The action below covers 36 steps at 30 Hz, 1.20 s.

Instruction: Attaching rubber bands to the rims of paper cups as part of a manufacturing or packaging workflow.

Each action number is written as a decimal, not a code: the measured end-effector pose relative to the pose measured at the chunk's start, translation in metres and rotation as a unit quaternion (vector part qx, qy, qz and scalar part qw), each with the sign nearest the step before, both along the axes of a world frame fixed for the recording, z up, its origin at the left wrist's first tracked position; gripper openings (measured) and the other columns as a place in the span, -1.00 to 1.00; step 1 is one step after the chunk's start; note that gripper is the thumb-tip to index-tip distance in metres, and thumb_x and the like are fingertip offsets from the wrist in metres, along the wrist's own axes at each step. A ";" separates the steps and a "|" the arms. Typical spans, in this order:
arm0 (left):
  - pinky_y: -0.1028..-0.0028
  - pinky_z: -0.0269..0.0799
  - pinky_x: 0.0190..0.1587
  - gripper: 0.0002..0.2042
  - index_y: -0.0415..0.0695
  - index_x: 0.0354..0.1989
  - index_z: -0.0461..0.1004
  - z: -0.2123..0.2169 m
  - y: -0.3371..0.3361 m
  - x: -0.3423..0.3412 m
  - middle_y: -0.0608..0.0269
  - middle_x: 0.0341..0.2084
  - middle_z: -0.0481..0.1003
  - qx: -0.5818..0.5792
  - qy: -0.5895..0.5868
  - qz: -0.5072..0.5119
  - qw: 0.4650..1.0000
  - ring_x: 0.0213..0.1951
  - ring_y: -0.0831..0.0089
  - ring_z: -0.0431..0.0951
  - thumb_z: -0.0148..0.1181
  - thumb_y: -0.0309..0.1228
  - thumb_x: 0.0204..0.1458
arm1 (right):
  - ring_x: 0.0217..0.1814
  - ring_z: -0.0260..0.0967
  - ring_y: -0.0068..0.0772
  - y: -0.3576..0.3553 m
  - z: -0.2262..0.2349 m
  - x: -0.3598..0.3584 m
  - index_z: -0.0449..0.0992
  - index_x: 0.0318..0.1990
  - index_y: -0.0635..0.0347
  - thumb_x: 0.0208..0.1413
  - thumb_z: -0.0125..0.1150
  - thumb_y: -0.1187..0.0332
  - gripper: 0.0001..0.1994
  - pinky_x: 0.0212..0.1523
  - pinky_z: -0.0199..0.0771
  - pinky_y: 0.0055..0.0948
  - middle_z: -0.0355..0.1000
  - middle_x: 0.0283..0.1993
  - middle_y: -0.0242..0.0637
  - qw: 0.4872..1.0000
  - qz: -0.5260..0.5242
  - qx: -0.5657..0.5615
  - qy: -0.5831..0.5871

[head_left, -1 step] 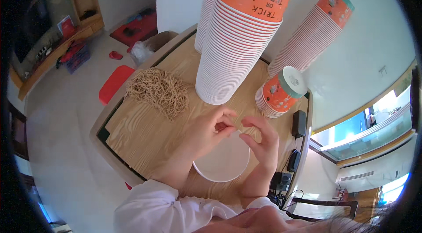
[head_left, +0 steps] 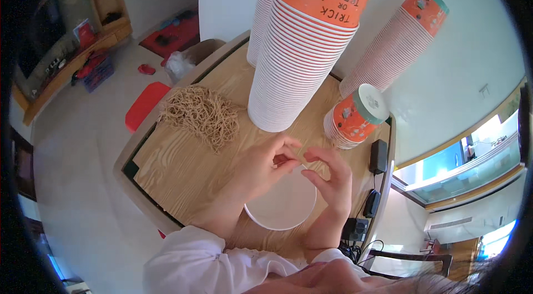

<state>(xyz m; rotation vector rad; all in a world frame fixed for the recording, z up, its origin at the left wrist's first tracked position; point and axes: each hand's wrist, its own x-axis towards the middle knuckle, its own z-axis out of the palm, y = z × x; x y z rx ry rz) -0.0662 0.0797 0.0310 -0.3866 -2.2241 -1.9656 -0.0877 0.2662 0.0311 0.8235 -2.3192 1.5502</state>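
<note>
A white paper bucket [head_left: 280, 205] stands on the table near me, its open mouth facing up. Over its far rim both hands meet. My left hand [head_left: 264, 166] is closed, thumb and fingers pinched together. A thin light piece seems to stick out from that pinch, too small to name. My right hand [head_left: 333, 175] curves in a C beside it, thumb and forefinger tips apart. Beyond my left hand lies a heap of tangled tan cords [head_left: 200, 116].
Behind the hands rises a tall stack of white and orange paper buckets [head_left: 302, 61], with another stack [head_left: 391, 41] at the far right. A short upside-down stack [head_left: 355, 116] stands nearer. Black power adapters [head_left: 378, 156] and cables line the right edge. A red stool [head_left: 145, 106] sits off the left edge.
</note>
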 end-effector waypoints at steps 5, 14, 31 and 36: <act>0.50 0.47 -0.26 -0.71 -0.18 -0.10 0.38 -0.016 -0.004 -0.014 0.24 -0.43 0.57 0.016 -0.004 -0.019 1.000 -0.34 0.49 0.57 0.23 -0.55 -0.02 | -0.24 0.47 -0.39 -0.009 -0.010 -0.011 0.56 -0.26 0.28 -0.15 0.36 0.57 -0.78 -0.18 0.44 -0.47 0.51 -0.30 -0.25 0.999 0.005 0.006 -0.051; 0.52 0.37 -0.45 -0.86 -0.21 -0.31 0.50 -0.019 0.000 -0.018 0.25 -0.55 0.51 -0.051 0.035 0.004 0.998 -0.54 0.52 0.47 0.27 -0.47 -0.04 | -0.30 0.44 -0.45 -0.005 -0.013 -0.015 0.53 -0.37 0.32 -0.03 0.26 0.58 -0.94 -0.25 0.40 -0.53 0.49 -0.39 -0.26 0.999 -0.040 0.010 -0.030; 0.60 0.31 -0.47 -0.92 -0.19 -0.38 0.53 -0.019 -0.002 -0.017 0.34 -0.54 0.48 -0.020 0.026 0.027 0.999 -0.51 0.65 0.41 0.29 -0.50 -0.05 | -0.27 0.42 -0.45 -0.013 -0.014 -0.010 0.50 -0.19 0.29 -0.11 0.36 0.55 -0.72 -0.22 0.42 -0.48 0.47 -0.32 -0.26 0.998 -0.021 -0.028 -0.048; 0.60 0.32 -0.46 -0.91 -0.18 -0.36 0.54 -0.021 -0.002 -0.019 0.34 -0.56 0.48 -0.042 0.025 0.017 0.999 -0.51 0.65 0.42 0.29 -0.49 -0.04 | -0.29 0.45 -0.38 -0.010 -0.011 -0.011 0.53 -0.20 0.28 -0.13 0.35 0.58 -0.74 -0.25 0.44 -0.46 0.48 -0.33 -0.24 0.998 -0.045 0.023 0.030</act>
